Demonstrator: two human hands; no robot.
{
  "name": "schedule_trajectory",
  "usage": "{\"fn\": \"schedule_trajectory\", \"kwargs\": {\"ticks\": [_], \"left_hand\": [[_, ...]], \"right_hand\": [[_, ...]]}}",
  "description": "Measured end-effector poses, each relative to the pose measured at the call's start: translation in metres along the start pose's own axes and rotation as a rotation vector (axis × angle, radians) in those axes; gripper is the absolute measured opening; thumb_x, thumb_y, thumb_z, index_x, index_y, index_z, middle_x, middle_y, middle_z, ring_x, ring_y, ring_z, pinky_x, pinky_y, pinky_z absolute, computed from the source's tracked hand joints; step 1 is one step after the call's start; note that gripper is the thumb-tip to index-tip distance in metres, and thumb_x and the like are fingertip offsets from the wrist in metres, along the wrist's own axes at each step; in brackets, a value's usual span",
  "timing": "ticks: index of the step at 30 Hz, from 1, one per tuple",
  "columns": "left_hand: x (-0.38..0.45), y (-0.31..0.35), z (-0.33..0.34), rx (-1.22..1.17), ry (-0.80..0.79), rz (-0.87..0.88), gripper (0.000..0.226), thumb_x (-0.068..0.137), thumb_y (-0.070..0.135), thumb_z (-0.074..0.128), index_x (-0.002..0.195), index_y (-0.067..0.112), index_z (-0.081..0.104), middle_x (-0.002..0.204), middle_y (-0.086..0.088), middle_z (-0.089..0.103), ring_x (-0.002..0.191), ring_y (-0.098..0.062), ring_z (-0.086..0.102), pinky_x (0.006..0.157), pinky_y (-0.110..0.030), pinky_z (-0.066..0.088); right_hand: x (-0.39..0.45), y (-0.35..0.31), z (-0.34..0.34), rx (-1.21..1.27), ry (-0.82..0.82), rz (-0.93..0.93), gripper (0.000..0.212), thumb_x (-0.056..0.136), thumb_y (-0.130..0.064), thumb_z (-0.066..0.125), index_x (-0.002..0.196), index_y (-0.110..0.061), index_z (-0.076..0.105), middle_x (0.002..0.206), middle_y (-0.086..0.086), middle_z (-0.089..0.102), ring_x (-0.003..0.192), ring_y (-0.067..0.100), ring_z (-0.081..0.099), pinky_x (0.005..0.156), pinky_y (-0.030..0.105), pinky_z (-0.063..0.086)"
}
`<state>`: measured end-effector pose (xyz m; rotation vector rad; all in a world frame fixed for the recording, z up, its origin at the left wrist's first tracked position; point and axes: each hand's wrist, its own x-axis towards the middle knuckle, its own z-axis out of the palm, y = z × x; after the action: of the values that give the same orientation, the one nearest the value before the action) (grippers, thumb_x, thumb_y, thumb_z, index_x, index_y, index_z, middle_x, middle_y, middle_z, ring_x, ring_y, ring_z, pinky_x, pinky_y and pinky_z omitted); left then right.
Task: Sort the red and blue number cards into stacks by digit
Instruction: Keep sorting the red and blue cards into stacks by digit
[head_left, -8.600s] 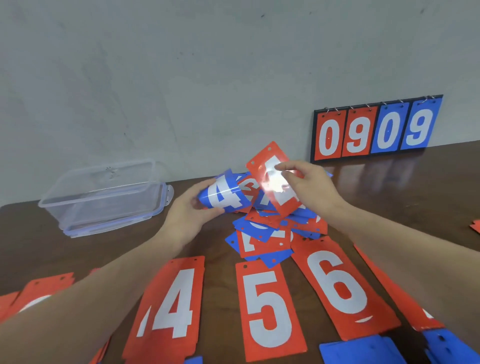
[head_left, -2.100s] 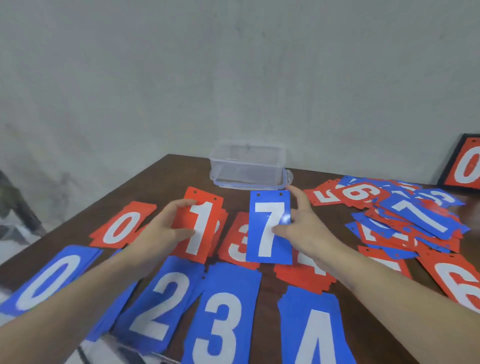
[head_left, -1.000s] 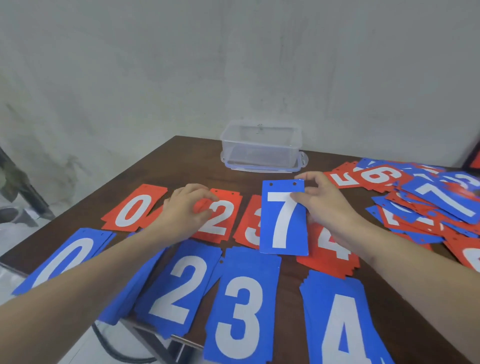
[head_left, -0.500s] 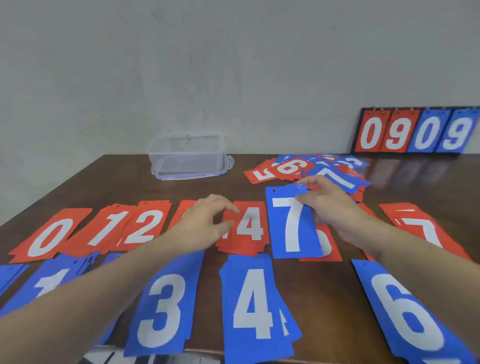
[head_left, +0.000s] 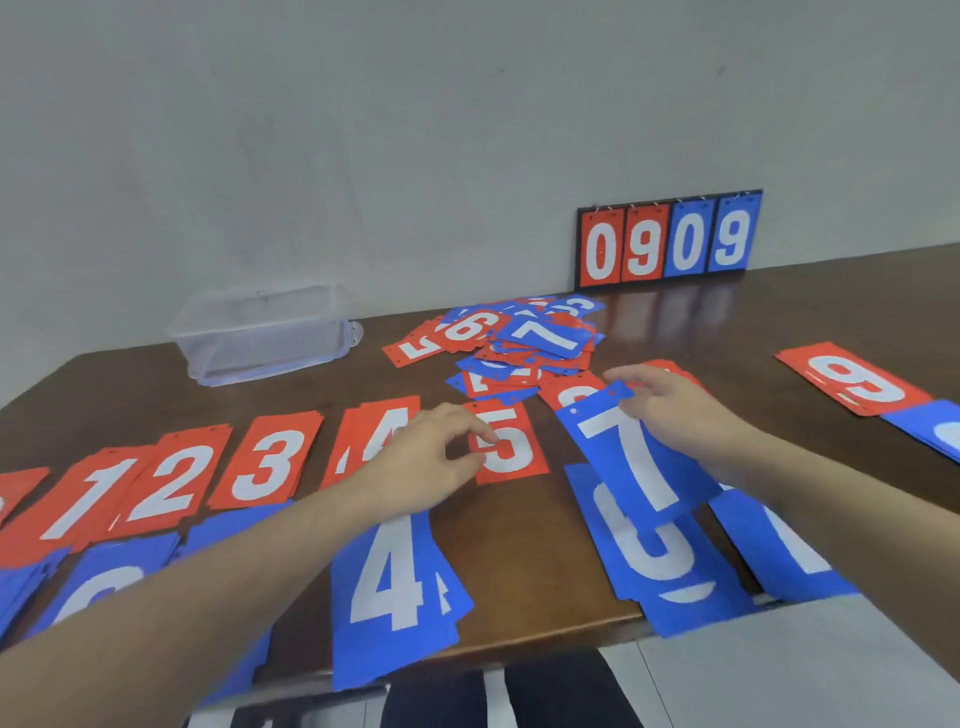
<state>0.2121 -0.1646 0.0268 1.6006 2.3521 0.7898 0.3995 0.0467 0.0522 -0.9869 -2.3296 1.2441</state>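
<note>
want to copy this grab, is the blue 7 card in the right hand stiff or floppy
Probably fairly stiff: the blue 7 card, held near its top corner by the right hand, stays flat without drooping. Likely light and thin. Its surface looks smooth, so it may slide on the blue stacks beneath.

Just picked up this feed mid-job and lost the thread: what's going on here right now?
A person is sorting number cards on a dark wooden table. The right hand holds a blue 7 card above the blue 6 stack. The left hand hovers, holding nothing, by the red 5 stack. An unsorted pile of red and blue cards remains behind them.
</note>
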Motion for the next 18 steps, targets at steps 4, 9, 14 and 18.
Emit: {"fn": "schedule_trajectory", "kwargs": {"ticks": [4,9,14,18], "left_hand": [[0.016,0.030,0.022,-0.006,-0.038,0.028,0.016,0.091,0.038,0.062,0.105,0.043,0.064,0.120,0.020,0.056,0.118,-0.007,0.049,0.106,-0.046,0.040],[0.033,0.067,0.045,0.010,-0.088,0.138,0.022,0.095,0.019,0.065,0.116,0.026,0.068,0.119,0.015,0.058,0.120,-0.004,0.050,0.107,-0.027,0.039],[0.045,0.087,0.057,0.023,-0.130,0.143,0.020,0.096,0.022,0.065,0.114,0.031,0.065,0.126,0.013,0.055,0.124,-0.010,0.048,0.107,-0.036,0.042],[0.051,0.092,0.057,0.028,-0.147,0.083,0.022,0.097,0.026,0.064,0.116,0.035,0.061,0.134,0.012,0.051,0.129,-0.009,0.045,0.103,-0.035,0.049]], "right_hand": [[-0.013,0.034,-0.043,-0.020,0.069,0.044,0.040,0.102,-0.010,0.045,0.137,-0.026,0.057,0.100,0.010,0.063,0.091,0.030,0.060,0.081,0.038,0.047],[-0.025,0.076,-0.074,-0.033,0.112,0.072,0.027,0.098,-0.016,0.056,0.119,-0.031,0.062,0.106,0.003,0.067,0.082,0.027,0.067,0.065,0.038,0.050],[-0.034,0.100,-0.083,-0.235,0.150,0.025,0.026,0.093,-0.013,0.063,0.113,-0.028,0.057,0.086,-0.001,0.060,0.072,0.015,0.056,0.063,0.031,0.043],[-0.034,0.112,-0.085,-0.383,0.145,0.002,0.033,0.089,-0.015,0.068,0.113,-0.034,0.057,0.103,-0.009,0.054,0.104,0.017,0.054,0.082,0.029,0.047]]}}
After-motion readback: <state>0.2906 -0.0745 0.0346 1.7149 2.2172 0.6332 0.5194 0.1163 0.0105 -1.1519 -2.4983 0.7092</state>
